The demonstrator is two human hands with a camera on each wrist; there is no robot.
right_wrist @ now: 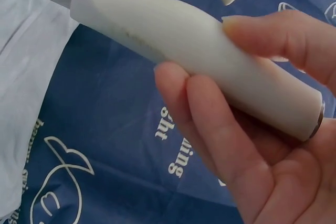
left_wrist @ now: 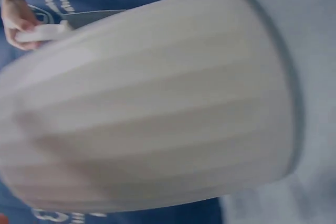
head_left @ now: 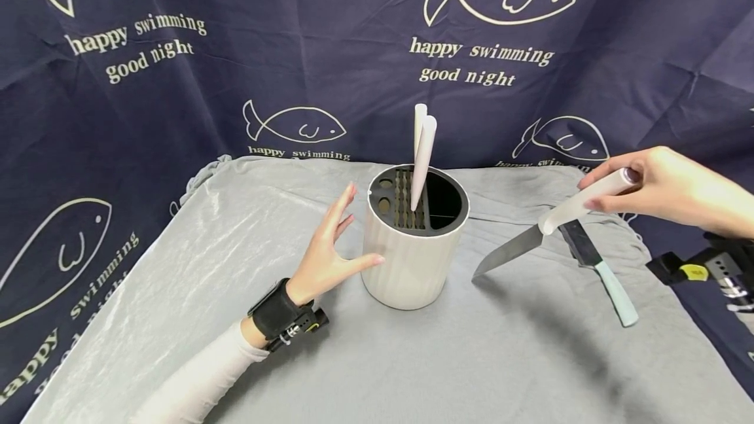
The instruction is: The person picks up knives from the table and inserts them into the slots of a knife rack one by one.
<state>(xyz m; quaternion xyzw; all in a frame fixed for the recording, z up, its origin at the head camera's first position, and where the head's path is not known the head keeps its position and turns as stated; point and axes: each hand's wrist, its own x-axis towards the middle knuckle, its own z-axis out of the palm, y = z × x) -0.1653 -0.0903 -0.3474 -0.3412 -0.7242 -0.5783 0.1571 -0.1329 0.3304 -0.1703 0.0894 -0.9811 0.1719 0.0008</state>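
Note:
My right hand (head_left: 665,188) grips a knife by its white handle (right_wrist: 199,45), thumb on one side and fingers on the other. The wide steel blade (head_left: 509,252) slants down to the left, its tip low over the cloth. In the middle stands a white ribbed knife block (head_left: 406,267) with a black slotted top (head_left: 406,224). Two white handles (head_left: 423,156) rise from its slots. Beside the block's left side is my left hand (head_left: 326,254), fingers spread and thumb reaching across its front; whether it touches cannot be told. The block's wall (left_wrist: 157,103) fills the left wrist view.
To the right, partly behind the held knife, lies another knife with a pale green handle (head_left: 617,296) and a dark blade or sheath (head_left: 580,241). A grey cloth (head_left: 442,365) covers the table. Behind it hangs a navy curtain (head_left: 353,31) with fish prints.

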